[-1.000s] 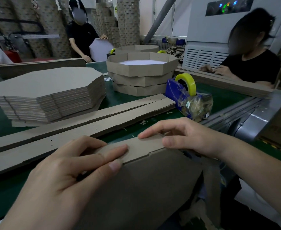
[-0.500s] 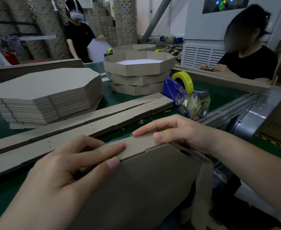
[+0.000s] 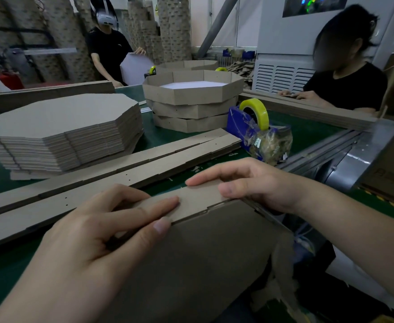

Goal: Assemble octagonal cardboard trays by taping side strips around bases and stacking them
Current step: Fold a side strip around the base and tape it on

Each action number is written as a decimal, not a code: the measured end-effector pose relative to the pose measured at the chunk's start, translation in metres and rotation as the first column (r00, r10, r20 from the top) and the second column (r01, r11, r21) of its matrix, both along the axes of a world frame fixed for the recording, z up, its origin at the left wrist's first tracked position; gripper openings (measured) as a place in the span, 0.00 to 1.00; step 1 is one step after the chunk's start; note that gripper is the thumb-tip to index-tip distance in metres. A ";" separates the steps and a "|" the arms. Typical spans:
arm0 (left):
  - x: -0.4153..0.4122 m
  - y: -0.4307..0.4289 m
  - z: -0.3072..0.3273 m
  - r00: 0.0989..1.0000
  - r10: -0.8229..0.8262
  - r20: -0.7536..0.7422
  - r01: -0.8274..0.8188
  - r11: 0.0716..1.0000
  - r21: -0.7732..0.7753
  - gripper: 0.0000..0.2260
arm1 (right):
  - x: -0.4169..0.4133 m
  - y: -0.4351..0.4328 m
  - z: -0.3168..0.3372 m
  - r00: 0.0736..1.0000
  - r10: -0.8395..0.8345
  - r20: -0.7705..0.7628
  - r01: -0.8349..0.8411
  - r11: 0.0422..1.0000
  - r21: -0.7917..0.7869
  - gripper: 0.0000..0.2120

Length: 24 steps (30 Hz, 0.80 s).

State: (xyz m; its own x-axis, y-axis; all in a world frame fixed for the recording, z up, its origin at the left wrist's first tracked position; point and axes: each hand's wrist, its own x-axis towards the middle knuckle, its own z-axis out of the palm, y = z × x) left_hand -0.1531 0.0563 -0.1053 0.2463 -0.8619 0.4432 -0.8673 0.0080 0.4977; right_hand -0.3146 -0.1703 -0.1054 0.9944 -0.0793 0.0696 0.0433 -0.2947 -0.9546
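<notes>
Well left of the blue tape dispenser [image 3: 238, 122], on the green table [image 3: 307, 131], sits a pile of flat octagonal bases [image 3: 60, 127]; finished trays [image 3: 191, 99] are stacked just behind the dispenser. Nearer than the dispenser, one base [image 3: 203, 264] leans at the table edge with a side strip [image 3: 200, 197] folded over its top edge, pinched there by the left hand [image 3: 86, 241] and, closer to the dispenser, the right hand [image 3: 256, 183].
</notes>
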 end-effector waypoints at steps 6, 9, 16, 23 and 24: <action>-0.001 -0.001 0.000 1.000 0.015 0.003 -0.015 1.000 -0.010 0.15 | 0.009 -0.004 -0.002 0.999 0.044 -0.023 -0.041 0.991 0.124 0.17; -0.001 -0.001 0.000 1.000 0.017 0.007 -0.017 1.000 -0.012 0.15 | 0.009 -0.006 -0.004 0.999 0.040 -0.028 -0.038 0.997 0.074 0.18; 0.002 -0.002 0.001 0.993 -0.030 0.111 0.027 0.999 0.031 0.14 | -0.002 -0.006 0.000 0.999 -0.030 -0.039 0.021 0.978 -0.206 0.20; 0.001 0.000 0.004 0.975 -0.058 0.215 0.051 0.998 0.039 0.15 | -0.011 0.001 -0.004 0.998 -0.035 0.058 0.053 0.934 -0.354 0.33; 0.000 0.000 0.004 0.974 -0.063 0.216 0.057 0.998 0.033 0.15 | -0.012 0.001 -0.004 0.996 -0.039 0.075 0.063 0.930 -0.362 0.32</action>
State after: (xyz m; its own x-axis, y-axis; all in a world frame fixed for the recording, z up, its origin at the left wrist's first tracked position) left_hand -0.1530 0.0563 -0.1013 0.0941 -0.8844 0.4572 -0.9530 0.0527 0.2982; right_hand -0.3265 -0.1691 -0.1097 0.9820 -0.0868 0.1678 0.0777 -0.6244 -0.7772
